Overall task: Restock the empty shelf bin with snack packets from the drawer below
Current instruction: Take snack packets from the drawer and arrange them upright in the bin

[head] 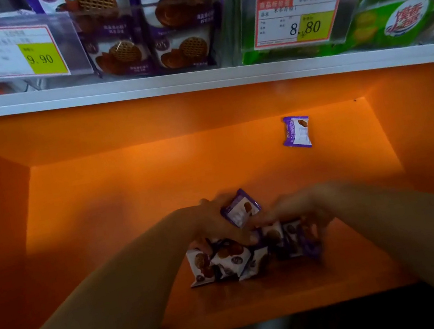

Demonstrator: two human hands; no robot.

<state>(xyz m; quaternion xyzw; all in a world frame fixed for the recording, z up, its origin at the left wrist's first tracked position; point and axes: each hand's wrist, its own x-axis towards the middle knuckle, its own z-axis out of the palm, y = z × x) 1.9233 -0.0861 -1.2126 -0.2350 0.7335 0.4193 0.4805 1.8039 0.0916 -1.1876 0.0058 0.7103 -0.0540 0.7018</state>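
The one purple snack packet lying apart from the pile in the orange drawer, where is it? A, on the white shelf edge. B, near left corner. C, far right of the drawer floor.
C: the lone packet lies on the orange drawer floor toward its far right, well away from the pile.

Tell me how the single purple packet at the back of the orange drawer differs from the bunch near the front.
The single packet lies alone and untouched; the bunch is heaped together with the left hand and right hand on it. The single packet sits far back on the right of the drawer; the bunch sits near the front. Both show the same purple-and-white wrapper.
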